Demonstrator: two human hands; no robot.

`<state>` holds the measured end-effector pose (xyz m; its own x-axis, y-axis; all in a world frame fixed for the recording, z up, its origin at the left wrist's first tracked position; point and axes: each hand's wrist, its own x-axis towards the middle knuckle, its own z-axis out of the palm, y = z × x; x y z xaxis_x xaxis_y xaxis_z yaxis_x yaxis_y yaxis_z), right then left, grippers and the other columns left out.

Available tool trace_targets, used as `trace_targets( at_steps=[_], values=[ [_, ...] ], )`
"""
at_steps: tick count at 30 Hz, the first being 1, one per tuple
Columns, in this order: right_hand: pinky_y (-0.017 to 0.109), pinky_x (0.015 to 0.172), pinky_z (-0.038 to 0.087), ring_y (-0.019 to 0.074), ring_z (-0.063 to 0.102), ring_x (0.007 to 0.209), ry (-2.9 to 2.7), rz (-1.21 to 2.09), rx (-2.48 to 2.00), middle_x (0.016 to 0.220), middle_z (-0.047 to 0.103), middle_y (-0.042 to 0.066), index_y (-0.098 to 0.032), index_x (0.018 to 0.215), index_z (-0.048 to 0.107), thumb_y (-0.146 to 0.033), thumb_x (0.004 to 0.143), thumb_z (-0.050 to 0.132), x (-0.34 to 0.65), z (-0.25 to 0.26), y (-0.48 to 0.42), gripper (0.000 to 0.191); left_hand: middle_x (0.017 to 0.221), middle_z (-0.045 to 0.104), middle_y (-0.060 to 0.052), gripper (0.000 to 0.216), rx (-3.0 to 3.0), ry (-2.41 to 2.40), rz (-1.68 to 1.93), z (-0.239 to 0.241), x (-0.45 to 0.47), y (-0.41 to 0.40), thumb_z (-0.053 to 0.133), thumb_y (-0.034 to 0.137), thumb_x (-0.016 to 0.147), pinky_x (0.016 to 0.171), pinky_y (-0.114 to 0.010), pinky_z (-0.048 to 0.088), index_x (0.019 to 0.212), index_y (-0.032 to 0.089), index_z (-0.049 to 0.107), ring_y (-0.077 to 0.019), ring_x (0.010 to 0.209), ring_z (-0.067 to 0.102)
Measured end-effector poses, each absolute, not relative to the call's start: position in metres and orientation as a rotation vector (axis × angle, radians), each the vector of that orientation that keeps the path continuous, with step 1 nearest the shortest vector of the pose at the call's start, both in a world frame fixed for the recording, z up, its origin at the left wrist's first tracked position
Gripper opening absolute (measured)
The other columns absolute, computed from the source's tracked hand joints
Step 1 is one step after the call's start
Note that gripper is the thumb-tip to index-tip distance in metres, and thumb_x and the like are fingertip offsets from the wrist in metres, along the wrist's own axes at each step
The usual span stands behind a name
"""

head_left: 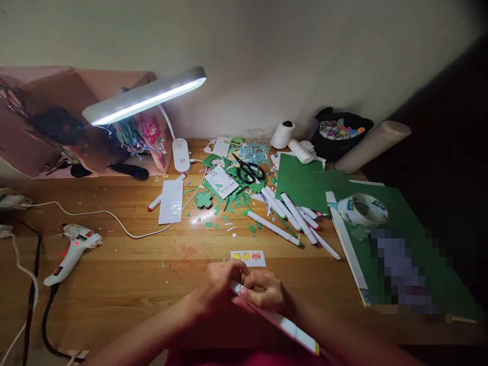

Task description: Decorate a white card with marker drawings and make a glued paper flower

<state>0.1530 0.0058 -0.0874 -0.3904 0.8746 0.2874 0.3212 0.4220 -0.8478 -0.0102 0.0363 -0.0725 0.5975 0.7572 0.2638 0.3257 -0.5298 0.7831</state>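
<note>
Black pouch (339,148), behind and right of sticker card (248,262), contains many markers. Pink box (110,79), far behind and left of card, contains mixed items, partly unclear. Before card, left hand (224,285) and right hand (266,290) bend inward, curled fingers grasping white marker (287,327).

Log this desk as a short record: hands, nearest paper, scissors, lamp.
Hands: left hand and right hand, both on a long white marker with yellow end
Nearest paper: small white paper strip with coloured drawings, just beyond the hands
Scissors: black-handled scissors, on green paper scraps
Lamp: white bar-shaped desk lamp, lit
</note>
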Motion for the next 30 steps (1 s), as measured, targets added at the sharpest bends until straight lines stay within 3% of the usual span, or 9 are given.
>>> trace_targets(
  at_steps=[3,7,10,12,15,18,21,24,30],
  values=[
    [0.023,0.044,0.037,0.0109,0.048,0.045,-1.832,1.005,-0.99,0.053,0.056,-0.003,-0.024,0.056,0.055,-0.037,0.077,0.058,0.153,-0.083,0.014,0.025,0.059,0.056,0.002,0.01,2.104,0.894,0.751,-0.076,-0.008,0.036,0.046,0.026,0.082,0.047,-0.021,0.037,0.09,0.021,0.047,-0.0118,0.049,0.051],
    [0.025,0.044,0.037,0.0126,0.048,0.046,-1.678,0.995,-1.069,0.053,0.053,-0.002,-0.022,0.057,0.049,-0.04,0.074,0.062,0.164,-0.067,0.032,0.027,0.071,0.059,0.002,0.037,2.093,0.944,0.68,-0.068,-0.005,0.046,0.055,0.022,0.079,0.053,-0.022,0.042,0.113,0.022,0.04,-0.0134,0.056,0.055],
    [0.026,0.044,0.035,0.0126,0.043,0.046,-1.511,0.938,-1.166,0.053,0.044,-0.002,-0.023,0.059,0.04,-0.041,0.085,0.045,0.19,-0.044,0.048,0.032,0.089,0.059,-0.003,0.047,2.053,1.035,0.695,-0.058,-0.009,0.06,0.055,0.025,0.083,0.066,-0.027,0.046,0.124,0.021,0.033,-0.016,0.074,0.058],
    [0.027,0.05,0.039,0.0138,0.046,0.052,-1.463,0.888,-1.209,0.057,0.043,-0.002,-0.023,0.062,0.037,-0.037,0.086,0.044,0.211,-0.028,0.06,0.028,0.095,0.058,-0.005,0.037,2.019,1.101,0.719,-0.054,-0.016,0.071,0.054,0.028,0.085,0.071,-0.03,0.046,0.118,0.021,0.04,-0.0173,0.08,0.057],
    [0.026,0.052,0.038,0.0144,0.049,0.053,-1.664,0.683,-1.543,0.061,0.049,-0.002,-0.023,0.068,0.038,-0.038,0.082,0.053,0.237,-0.01,0.076,0.025,0.089,0.058,-0.003,0.019,1.957,1.183,0.764,-0.054,-0.026,0.084,0.046,0.028,0.09,0.068,-0.028,0.045,0.107,0.02,0.047,-0.0157,0.074,0.056],
    [0.026,0.049,0.034,0.018,0.054,0.053,-1.963,0.471,-1.878,0.062,0.056,-0.001,-0.023,0.084,0.047,-0.04,0.077,0.06,0.25,-0.01,0.093,0.022,0.087,0.056,-0.002,0.014,1.923,1.239,0.822,-0.055,-0.03,0.089,0.039,0.024,0.092,0.066,-0.027,0.043,0.102,0.019,0.048,-0.0147,0.072,0.053],
    [0.029,0.057,0.039,0.022,0.058,0.066,-2.135,0.296,-1.916,0.07,0.059,0.002,-0.021,0.094,0.05,-0.034,0.078,0.06,0.253,-0.02,0.104,0.023,0.09,0.057,-0.004,0.014,1.942,1.225,0.838,-0.055,-0.03,0.087,0.038,0.02,0.091,0.071,-0.028,0.043,0.098,0.019,0.05,-0.0163,0.079,0.054],
    [0.032,0.072,0.043,0.0229,0.056,0.086,-2.205,0.268,-1.733,0.089,0.06,0.007,-0.02,0.089,0.052,-0.03,0.08,0.059,0.249,-0.029,0.105,0.015,0.089,0.057,-0.004,0.015,1.989,1.184,0.833,-0.055,-0.028,0.084,0.038,0.015,0.089,0.075,-0.03,0.043,0.095,0.018,0.051,-0.0176,0.083,0.053],
    [0.034,0.072,0.044,0.0237,0.055,0.082,-2.389,0.187,-1.736,0.081,0.061,0.006,-0.019,0.078,0.055,-0.029,0.078,0.061,0.234,-0.038,0.091,0.012,0.088,0.055,-0.005,0.015,2.105,1.116,0.79,-0.057,-0.027,0.082,0.04,0.012,0.086,0.076,-0.034,0.041,0.094,0.018,0.051,-0.0201,0.085,0.05]
  ],
)
